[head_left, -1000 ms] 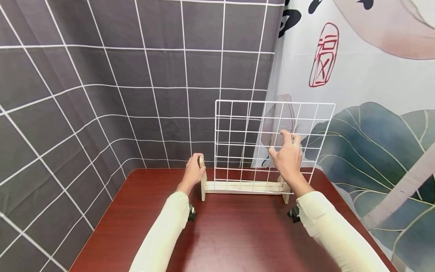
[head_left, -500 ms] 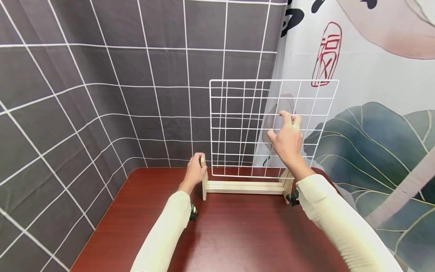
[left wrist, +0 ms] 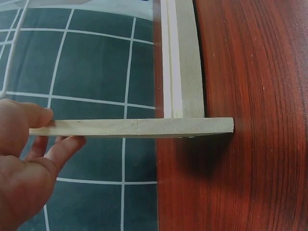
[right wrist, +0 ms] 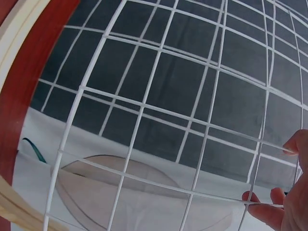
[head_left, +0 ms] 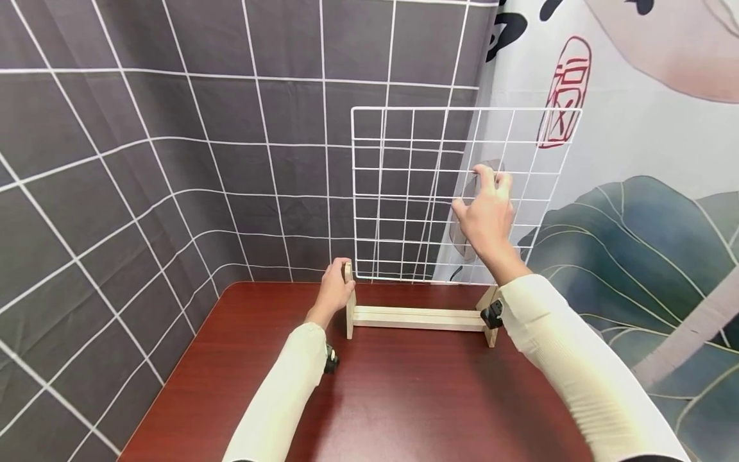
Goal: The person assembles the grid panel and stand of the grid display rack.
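In the head view, a white wire grid panel (head_left: 408, 169) stands raised above a small wooden stand (head_left: 418, 319). My right hand (head_left: 488, 215) grips it near the middle, to the right. From the right wrist view, thumb and fingers (right wrist: 262, 214) curl around the panel's wires. My left hand (head_left: 333, 289) holds the upper end of the stand's left end board (head_left: 349, 301). In the left wrist view, thumb and fingers pinch this board (left wrist: 134, 127) from both faces. A grooved crossbar (left wrist: 185, 62) joins it. The right wrist camera partly hides the right end board (head_left: 491, 337).
The stand rests near the back edge of a dark red wooden table (head_left: 392, 391). A grey curtain with white lines (head_left: 288, 115) hangs behind and to the left. On the right hangs a white curtain with a leaf print (head_left: 629, 237).
My right hand has lifted the grid panel; its lower edge has gone from in front of the crossbar to well above it. My left hand has kept its hold on the end board.
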Action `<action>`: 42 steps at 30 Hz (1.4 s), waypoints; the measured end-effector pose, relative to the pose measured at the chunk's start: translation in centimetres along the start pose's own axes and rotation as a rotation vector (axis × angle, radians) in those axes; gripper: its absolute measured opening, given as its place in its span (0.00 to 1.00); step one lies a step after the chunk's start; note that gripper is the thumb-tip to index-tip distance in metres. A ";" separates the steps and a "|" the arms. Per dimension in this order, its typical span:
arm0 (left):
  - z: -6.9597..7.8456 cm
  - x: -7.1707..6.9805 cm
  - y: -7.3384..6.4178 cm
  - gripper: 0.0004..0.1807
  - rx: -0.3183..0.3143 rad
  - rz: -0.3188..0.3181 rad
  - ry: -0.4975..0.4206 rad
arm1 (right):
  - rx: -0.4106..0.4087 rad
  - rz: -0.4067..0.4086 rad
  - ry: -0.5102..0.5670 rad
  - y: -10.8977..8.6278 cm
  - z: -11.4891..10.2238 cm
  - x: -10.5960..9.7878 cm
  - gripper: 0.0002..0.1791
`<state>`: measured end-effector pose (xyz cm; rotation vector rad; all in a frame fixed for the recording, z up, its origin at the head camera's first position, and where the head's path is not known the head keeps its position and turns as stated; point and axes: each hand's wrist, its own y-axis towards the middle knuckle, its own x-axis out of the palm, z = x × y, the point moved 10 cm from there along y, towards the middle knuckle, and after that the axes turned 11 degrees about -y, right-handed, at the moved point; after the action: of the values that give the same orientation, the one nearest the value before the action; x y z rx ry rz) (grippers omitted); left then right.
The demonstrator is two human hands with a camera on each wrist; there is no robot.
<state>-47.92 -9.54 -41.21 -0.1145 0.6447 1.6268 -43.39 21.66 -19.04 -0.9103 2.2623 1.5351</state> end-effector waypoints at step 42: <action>-0.2 0.1 0.0 0.30 -0.028 0.002 0.001 | 0.052 -0.010 0.057 -0.4 -0.5 2.3 0.31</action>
<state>-47.99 -9.59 -41.45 -0.1348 0.6234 1.6382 -44.89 20.30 -20.36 -0.9610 2.3215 1.4565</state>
